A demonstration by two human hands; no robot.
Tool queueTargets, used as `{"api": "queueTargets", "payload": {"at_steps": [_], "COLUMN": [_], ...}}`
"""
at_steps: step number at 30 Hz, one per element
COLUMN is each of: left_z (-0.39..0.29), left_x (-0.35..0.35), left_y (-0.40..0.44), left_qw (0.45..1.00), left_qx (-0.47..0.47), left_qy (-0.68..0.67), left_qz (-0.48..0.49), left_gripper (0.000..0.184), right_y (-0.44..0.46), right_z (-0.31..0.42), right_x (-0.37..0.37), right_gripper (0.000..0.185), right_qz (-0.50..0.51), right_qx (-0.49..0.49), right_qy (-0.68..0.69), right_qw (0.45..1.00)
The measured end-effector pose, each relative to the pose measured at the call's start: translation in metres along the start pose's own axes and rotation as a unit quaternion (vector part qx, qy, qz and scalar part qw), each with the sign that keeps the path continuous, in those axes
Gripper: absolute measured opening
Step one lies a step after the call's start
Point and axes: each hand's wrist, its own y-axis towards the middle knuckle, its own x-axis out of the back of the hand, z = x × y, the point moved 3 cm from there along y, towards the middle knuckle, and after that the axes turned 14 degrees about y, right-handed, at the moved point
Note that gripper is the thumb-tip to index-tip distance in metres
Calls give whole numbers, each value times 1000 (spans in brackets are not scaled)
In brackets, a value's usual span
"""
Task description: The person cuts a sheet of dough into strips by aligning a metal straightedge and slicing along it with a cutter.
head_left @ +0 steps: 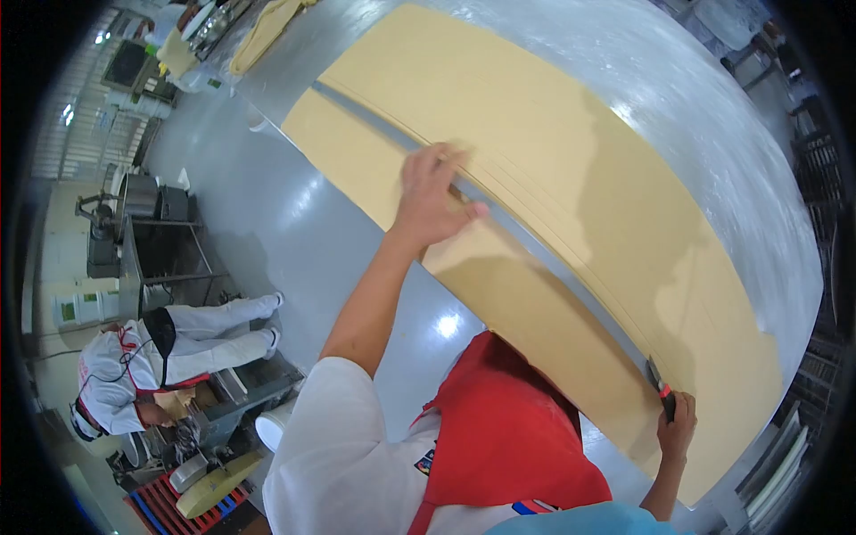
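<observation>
A large pale-yellow sheet of dough [535,134] lies on the shiny metal table. A long cut divides it from a narrower dough strip [544,312] nearer my body, leaving a gap between them. My left hand [434,196] is over the gap toward its far end, thumb and fingers apart, fingertips blurred by motion at the cut edge. In my right hand [678,423] is a knife [666,392] with a black and red handle. Its short blade points away from me, at the near end of the cut.
The metal table [740,152] extends beyond the dough. More dough [267,34] lies folded at the upper left. A co-worker [134,374] in white bends over equipment at the left, near a metal stand [169,254]. Dark racks [816,160] stand at the right.
</observation>
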Motion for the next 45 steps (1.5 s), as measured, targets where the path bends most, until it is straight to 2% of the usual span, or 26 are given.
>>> {"api": "queueTargets", "payload": {"at_steps": [2,3,5,6,7,9,10,11,12,13,14,15,16,18,19,21,22,24,27,33,37,42,45], "left_z": [3,-1,-5,-7,-5,-23,-38,37,34,56,24,-1,5,11,2,-6,-2,-20,-2,9,-8,19,-3], "left_x": [-3,0,6,6,6,28,36,-13,-12,-19,-7,-6,0,8,14,28,-11,-23,-20,-14,-12,-20,-16], "left_y": [-17,-22,-33,-35,-34,-11,-7,-14,-11,-8,1,12,-8,-43,-58,-94,30,41,34,22,27,27,29], "left_qw": [973,974,956,953,952,953,953,963,960,980,974,968,970,958,959,944,937,931,934,936,939,923,925], "left_qx": [151,142,198,197,187,218,210,151,156,98,87,104,94,131,123,172,161,172,161,166,164,167,175], "left_qy": [164,167,212,228,239,161,102,194,186,109,94,56,94,173,174,170,175,71,154,131,110,246,196], "left_qz": [-59,-57,46,35,28,135,191,113,143,133,186,220,204,186,186,225,256,313,278,279,281,245,273], "left_gripper": [99,99,114,111,108,97,97,96,95,94,91,91,96,106,106,119,119,127,125,121,123,123,124], "right_y": [-16,-23,-40,-47,-46,-38,-35,-29,-35,-38,-42,-39,-61,-92,-108,-143,-35,-21,-28,-33,-26,-25,-25], "right_z": [-6,-9,-21,-35,-29,-24,-11,3,-16,-17,-22,-34,-30,-30,-29,-30,-54,-69,-64,-56,-64,-60,-59], "right_x": [0,1,-3,-3,2,8,16,29,21,22,24,24,21,13,7,-4,18,22,21,20,24,28,30], "right_gripper": [45,46,48,50,51,48,42,30,18,20,19,20,20,20,19,19,17,16,13,11,13,19,9], "right_qz": [-2,4,24,39,73,65,55,70,67,69,69,18,3,-18,-21,-28,-24,-37,-32,-24,-11,-1,20], "right_qx": [-22,-23,-30,-40,-93,-55,-68,-41,-21,-27,0,46,50,55,60,69,62,78,78,72,64,52,37], "right_qy": [-2,-12,-39,-55,-84,-36,-28,7,-20,-23,-24,-20,-18,-14,-15,-13,3,11,-2,0,21,26,36], "right_qw": [1000,1000,998,997,989,996,996,997,997,997,997,999,999,998,998,997,998,996,996,997,998,998,998]}}
